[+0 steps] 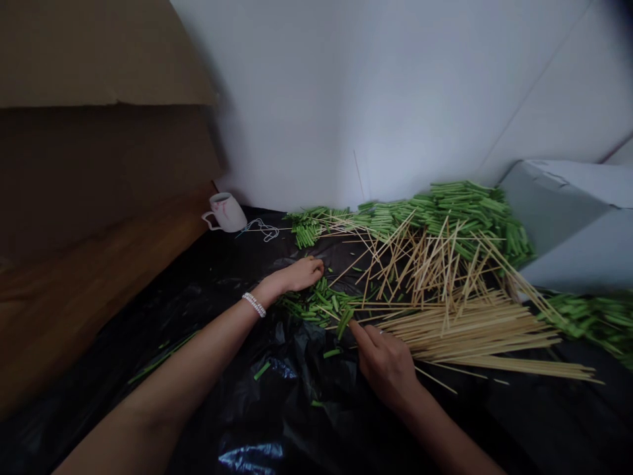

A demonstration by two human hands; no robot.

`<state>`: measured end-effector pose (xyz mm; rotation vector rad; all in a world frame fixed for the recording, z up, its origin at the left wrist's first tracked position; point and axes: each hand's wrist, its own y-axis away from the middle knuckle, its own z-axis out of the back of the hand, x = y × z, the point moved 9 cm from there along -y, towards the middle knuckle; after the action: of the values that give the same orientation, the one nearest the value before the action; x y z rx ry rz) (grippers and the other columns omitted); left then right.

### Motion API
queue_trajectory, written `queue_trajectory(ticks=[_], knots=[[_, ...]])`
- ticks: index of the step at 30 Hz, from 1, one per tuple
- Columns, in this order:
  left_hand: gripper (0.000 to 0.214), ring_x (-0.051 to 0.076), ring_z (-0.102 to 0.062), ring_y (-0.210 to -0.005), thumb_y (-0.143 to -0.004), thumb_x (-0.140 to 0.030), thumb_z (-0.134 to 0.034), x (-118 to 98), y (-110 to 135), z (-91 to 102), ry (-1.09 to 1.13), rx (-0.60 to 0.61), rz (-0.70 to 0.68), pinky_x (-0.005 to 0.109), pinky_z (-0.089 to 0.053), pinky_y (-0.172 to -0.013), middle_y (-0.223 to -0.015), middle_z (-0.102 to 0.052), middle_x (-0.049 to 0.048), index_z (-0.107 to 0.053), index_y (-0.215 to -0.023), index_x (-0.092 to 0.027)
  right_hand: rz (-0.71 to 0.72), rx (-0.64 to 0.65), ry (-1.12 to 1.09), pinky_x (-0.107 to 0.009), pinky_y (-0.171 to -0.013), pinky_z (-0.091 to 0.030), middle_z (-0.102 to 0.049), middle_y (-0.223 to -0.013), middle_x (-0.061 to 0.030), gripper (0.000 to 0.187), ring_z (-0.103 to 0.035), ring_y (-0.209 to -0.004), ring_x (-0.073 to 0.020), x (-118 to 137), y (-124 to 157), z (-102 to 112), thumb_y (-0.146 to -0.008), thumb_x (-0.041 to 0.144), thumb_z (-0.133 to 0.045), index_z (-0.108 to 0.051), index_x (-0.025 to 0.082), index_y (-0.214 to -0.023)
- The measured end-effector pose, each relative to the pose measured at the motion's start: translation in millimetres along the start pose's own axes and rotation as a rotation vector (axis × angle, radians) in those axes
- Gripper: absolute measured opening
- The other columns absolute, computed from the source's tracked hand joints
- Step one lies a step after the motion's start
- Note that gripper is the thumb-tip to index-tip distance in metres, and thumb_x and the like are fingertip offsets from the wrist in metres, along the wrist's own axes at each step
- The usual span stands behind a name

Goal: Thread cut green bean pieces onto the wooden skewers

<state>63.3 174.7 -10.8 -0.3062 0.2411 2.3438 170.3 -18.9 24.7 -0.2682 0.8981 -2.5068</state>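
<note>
My left hand (299,275), a white bead bracelet on its wrist, reaches forward with fingers curled down onto a small heap of short green tube pieces (316,305) on black plastic sheeting (277,396). My right hand (383,359) lies at the near end of a bundle of thin bamboo sticks (475,333), fingers pinched on one stick that carries a green piece at its tip (345,321). More sticks lie scattered crosswise (425,264) behind. A long pile of green tubes (445,214) runs along the wall.
A white mug (226,212) stands at the back left beside a tangle of thread (262,229). Cardboard (89,53) and a wooden surface (79,277) rise on the left. A grey box (568,218) sits at right, with more green pieces (593,316) below it.
</note>
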Motion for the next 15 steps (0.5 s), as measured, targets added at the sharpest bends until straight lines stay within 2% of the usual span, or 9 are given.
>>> queue_trajectory(ticks=[2,4,9,15], knots=[[0.022,0.022,-0.057,-0.086,-0.088,-0.031,-0.047,1,0,0.7,0.010,-0.020,0.041,0.032,-0.043,-0.081,-0.090,-0.061,0.0084,-0.061,-0.094,-0.015,-0.001,-0.003,0.002,-0.028,-0.057,-0.033,-0.059,-0.066,-0.0003,0.036,-0.052,-0.055,-0.0134,0,0,0,-0.085,0.003,-0.040,-0.065,0.013,-0.108],[0.025,0.023,-0.057,-0.086,-0.081,-0.035,-0.057,4,0,0.7,0.027,-0.035,0.081,0.032,-0.044,-0.079,-0.093,-0.061,0.0090,-0.061,-0.096,-0.014,-0.006,-0.007,0.005,-0.029,-0.057,-0.033,-0.059,-0.065,0.0001,0.036,-0.051,-0.055,-0.0135,0,0,1,-0.085,0.003,-0.041,-0.065,0.013,-0.108],[0.031,0.021,-0.058,-0.089,-0.071,-0.019,-0.060,9,-1,-0.9,0.066,-0.043,0.097,0.029,-0.044,-0.078,-0.097,-0.064,0.0071,-0.061,-0.102,-0.016,-0.001,0.001,0.008,-0.029,-0.057,-0.034,-0.060,-0.067,-0.0002,0.036,-0.053,-0.055,-0.0136,-1,0,0,-0.084,0.003,-0.041,-0.065,0.013,-0.107],[0.021,0.018,-0.058,-0.077,-0.073,-0.021,-0.058,15,-1,0.0,0.135,-0.068,0.114,0.026,-0.042,-0.069,-0.085,-0.064,0.0042,-0.064,-0.092,-0.016,-0.005,0.005,0.001,-0.029,-0.056,-0.034,-0.060,-0.067,-0.0001,0.037,-0.053,-0.055,-0.0138,-1,0,0,-0.082,0.002,-0.042,-0.065,0.013,-0.108]])
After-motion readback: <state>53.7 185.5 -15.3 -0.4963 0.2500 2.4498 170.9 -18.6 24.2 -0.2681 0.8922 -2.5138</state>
